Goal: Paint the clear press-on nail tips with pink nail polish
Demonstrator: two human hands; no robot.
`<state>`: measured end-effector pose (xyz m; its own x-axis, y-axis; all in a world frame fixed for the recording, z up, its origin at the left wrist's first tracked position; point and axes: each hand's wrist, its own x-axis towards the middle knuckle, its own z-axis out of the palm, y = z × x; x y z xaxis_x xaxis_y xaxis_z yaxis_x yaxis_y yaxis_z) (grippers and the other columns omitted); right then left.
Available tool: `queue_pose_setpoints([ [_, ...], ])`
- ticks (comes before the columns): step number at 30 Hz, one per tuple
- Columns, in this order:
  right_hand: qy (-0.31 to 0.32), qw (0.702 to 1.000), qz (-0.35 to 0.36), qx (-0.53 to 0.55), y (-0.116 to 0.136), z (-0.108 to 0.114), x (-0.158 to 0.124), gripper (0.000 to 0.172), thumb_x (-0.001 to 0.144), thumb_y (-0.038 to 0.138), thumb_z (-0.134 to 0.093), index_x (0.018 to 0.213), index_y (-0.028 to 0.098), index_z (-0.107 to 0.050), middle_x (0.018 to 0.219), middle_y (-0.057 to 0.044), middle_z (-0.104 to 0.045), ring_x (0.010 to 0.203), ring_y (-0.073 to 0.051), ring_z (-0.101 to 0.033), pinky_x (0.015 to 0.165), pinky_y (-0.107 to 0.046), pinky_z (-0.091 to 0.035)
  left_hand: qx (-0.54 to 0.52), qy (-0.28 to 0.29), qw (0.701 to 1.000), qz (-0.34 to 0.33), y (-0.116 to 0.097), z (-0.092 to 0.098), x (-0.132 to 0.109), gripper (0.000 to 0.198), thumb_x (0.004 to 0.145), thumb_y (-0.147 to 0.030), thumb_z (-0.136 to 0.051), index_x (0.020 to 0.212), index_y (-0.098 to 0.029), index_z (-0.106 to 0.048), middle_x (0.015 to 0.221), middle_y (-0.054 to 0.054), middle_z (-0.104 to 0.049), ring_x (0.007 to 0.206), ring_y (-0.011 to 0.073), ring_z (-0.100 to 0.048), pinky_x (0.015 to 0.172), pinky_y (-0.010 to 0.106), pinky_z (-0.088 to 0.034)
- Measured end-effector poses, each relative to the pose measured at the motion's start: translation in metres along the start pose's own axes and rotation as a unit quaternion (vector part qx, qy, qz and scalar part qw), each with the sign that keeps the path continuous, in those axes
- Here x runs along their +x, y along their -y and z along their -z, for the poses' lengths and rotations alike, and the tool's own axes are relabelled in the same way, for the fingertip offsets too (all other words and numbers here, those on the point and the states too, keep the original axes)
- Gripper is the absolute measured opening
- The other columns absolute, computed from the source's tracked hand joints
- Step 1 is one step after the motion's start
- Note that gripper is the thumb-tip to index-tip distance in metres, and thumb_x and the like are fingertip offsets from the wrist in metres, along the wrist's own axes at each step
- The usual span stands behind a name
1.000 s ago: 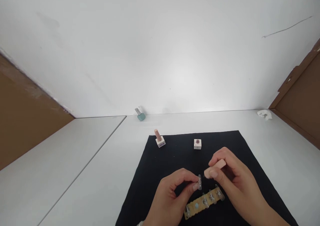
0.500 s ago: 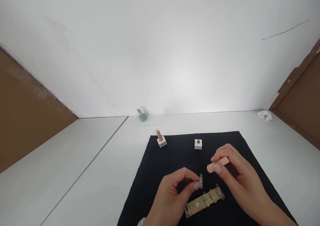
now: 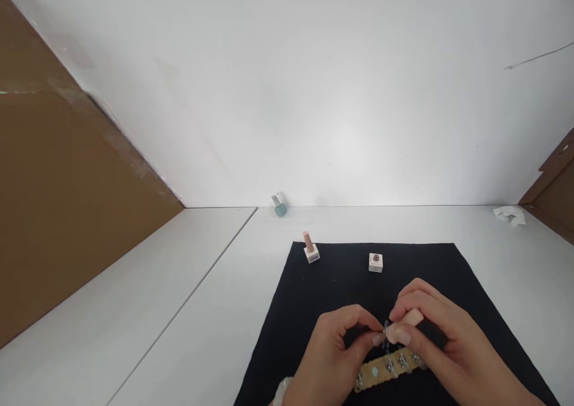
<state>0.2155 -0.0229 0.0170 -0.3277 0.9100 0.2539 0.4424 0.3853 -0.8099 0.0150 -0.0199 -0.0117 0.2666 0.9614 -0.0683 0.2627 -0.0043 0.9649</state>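
Clear plastic nail tip [image 3: 385, 333], largely hidden by the fingers, is pinched between the thumb and forefinger of the left hand [image 3: 332, 355], just above a tan scalloped strip [image 3: 388, 369] fitted with metal clips. A peach block [image 3: 407, 325] is clamped in the fingers of the right hand [image 3: 448, 340], its end at the tip, though contact cannot be confirmed. Both hands are held over a black mat [image 3: 287, 334].
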Motion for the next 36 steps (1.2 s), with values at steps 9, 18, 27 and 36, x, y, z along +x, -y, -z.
queue_pose_setpoints([
  [9, -0.018, 0.999, -0.031, 0.041, 0.0049, 0.0021, 0.0021, 0.018, 0.102, 0.039, -0.059, 0.088, 0.029, -0.065, 0.084, 0.003, -0.061, 0.067, -0.013, -0.060, 0.058, -0.022, -0.047, 0.022, 0.008, 1.000, -0.014, 0.0006, 0.0018, 0.0009, 0.016, 0.083, -0.027, -0.063, 0.074, -0.022, -0.075, 0.075, 0.002, -0.076, 0.073, 0.0199, -0.070, 0.070, 0.026, -0.052],
  [18, -0.059, 0.996, -0.067, 0.029, 0.0009, 0.0035, 0.0012, 0.019, 0.103, 0.040, -0.058, 0.088, 0.028, -0.063, 0.088, 0.003, -0.059, 0.073, -0.014, -0.059, 0.061, -0.024, -0.044, 0.041, 0.021, 0.998, -0.037, 0.0045, 0.0015, -0.0003, 0.016, 0.086, -0.026, -0.063, 0.076, -0.023, -0.075, 0.077, 0.001, -0.077, 0.073, 0.0187, -0.071, 0.070, 0.024, -0.052],
  [27, -0.061, 0.996, -0.063, 0.008, 0.0020, 0.0043, 0.0029, 0.018, 0.103, 0.037, -0.058, 0.089, 0.028, -0.063, 0.087, 0.002, -0.060, 0.075, -0.015, -0.060, 0.063, -0.025, -0.046, 0.054, 0.021, 0.997, -0.057, 0.0057, 0.0008, 0.0005, 0.016, 0.087, -0.024, -0.062, 0.076, -0.023, -0.074, 0.076, 0.000, -0.076, 0.071, 0.0175, -0.070, 0.068, 0.023, -0.052],
  [36, -0.069, 0.995, -0.067, -0.016, 0.0005, 0.0051, 0.0053, 0.017, 0.100, 0.037, -0.061, 0.087, 0.028, -0.067, 0.087, 0.002, -0.064, 0.075, -0.016, -0.064, 0.063, -0.026, -0.048, 0.052, 0.020, 0.997, -0.051, 0.0065, 0.0016, -0.0012, 0.016, 0.087, -0.023, -0.063, 0.076, -0.024, -0.074, 0.076, -0.001, -0.076, 0.073, 0.0173, -0.071, 0.069, 0.023, -0.052],
])
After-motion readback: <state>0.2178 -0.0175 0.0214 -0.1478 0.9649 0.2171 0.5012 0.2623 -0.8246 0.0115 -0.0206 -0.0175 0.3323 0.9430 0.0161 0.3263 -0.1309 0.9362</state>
